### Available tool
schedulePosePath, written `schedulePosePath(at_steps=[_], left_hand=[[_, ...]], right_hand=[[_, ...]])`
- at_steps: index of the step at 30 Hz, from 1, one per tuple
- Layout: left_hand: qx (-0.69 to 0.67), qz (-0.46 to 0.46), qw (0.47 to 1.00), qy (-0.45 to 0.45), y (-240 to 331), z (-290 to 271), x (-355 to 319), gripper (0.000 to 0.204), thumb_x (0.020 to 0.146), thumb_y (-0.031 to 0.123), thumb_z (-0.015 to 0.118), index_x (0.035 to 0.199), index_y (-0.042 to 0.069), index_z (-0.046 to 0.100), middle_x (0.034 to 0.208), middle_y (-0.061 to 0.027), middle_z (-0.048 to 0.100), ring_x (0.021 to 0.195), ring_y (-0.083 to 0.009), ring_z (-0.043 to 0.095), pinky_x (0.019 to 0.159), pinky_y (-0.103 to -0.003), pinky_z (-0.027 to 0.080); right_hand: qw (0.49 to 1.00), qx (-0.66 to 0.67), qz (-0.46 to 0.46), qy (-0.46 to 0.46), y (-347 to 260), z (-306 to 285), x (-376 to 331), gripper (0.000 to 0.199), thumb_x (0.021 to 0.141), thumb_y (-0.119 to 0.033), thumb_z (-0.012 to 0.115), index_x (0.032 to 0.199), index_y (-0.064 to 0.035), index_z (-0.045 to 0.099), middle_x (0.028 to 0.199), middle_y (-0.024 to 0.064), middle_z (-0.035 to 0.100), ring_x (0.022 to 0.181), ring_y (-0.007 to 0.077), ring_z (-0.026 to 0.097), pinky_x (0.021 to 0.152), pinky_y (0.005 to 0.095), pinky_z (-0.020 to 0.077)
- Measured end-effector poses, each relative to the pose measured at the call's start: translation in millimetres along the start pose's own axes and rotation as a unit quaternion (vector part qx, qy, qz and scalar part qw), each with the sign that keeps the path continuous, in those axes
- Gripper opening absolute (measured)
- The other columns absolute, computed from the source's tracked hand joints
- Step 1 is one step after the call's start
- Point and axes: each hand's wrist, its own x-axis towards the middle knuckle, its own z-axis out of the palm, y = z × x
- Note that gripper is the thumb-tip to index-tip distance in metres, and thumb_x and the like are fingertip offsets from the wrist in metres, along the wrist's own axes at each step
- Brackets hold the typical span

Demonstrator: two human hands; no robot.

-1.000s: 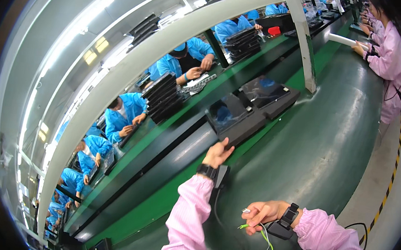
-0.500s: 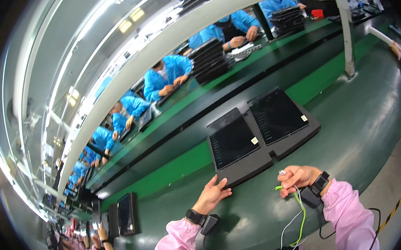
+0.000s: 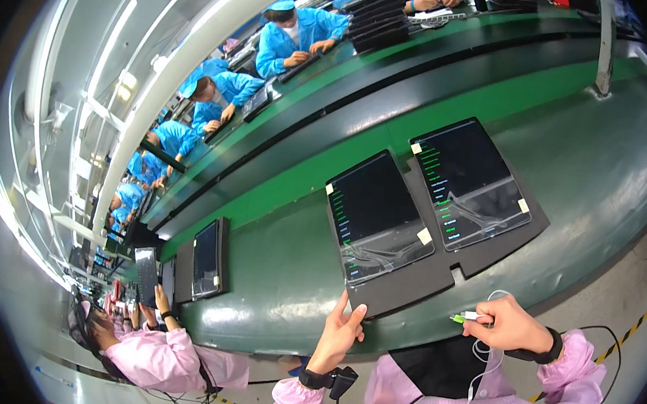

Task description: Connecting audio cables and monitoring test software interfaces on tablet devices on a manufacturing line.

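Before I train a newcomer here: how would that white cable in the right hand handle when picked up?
Probably floppy: the white cable loops loosely below the right hand. Likely light, pinched by fingertips alone. Its green-tipped plug looks stiff.

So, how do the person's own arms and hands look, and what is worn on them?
Both arms wear loose pink sleeves with gathered cuffs. The left hand is bare; a black wrist strap with a small black box sits at its cuff, and a dark cable hangs from it. The right hand is bare too, with a black band on its wrist.
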Motion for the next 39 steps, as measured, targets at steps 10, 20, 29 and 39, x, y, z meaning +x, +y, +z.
schedulePosePath(at_steps=[10,20,29,39], left_hand=[[0.101,-0.022,0.994,0.03,-33.5,-45.5,-59.1,0.056,0.089,0.021,0.057,0.135,-0.001,0.033,0.058,0.0006,0.049,0.052,-0.0067,0.046,0.048,-0.024,0.04],[0.397,0.313,0.855,0.114,100.6,-66.5,73.6,0.044,0.087,0.034,0.057,0.111,-0.003,0.055,0.102,-0.0201,0.062,0.097,-0.0271,0.06,0.082,-0.032,0.045],[0.437,0.261,0.86,0.047,112.7,-33.0,174.6,0.067,0.085,0.061,0.041,0.1,0.0,0.064,0.097,-0.0246,0.062,0.1,-0.0366,0.058,0.088,-0.039,0.043],[0.48,0.201,0.853,-0.034,114.0,-21.3,130.9,0.062,0.087,0.057,0.044,0.099,0.0,0.066,0.082,-0.0158,0.064,0.085,-0.0207,0.057,0.082,-0.03,0.043]], right_hand=[[0.988,-0.026,-0.064,0.14,-2.8,80.3,-8.8,0.029,0.071,-0.003,0.062,0.056,-0.0025,0.037,0.046,0.0101,0.039,0.038,0.0263,0.037,0.039,0.0337,0.0312],[0.969,-0.12,-0.17,0.131,17.1,112.0,-9.3,0.024,0.068,0.0,0.062,0.057,-0.0028,0.041,0.059,0.0097,0.056,0.059,0.0265,0.055,0.054,0.0357,0.0414],[0.97,-0.068,-0.146,0.182,27.1,131.2,-5.3,0.018,0.072,-0.002,0.063,0.064,-0.003,0.046,0.055,0.0088,0.044,0.05,0.0278,0.046,0.049,0.0363,0.0354],[0.952,-0.038,-0.204,0.224,27.6,130.7,-3.2,0.033,0.07,0.004,0.063,0.057,-0.0058,0.034,0.073,0.0098,0.065,0.056,0.021,0.053,0.054,0.0293,0.0391]])
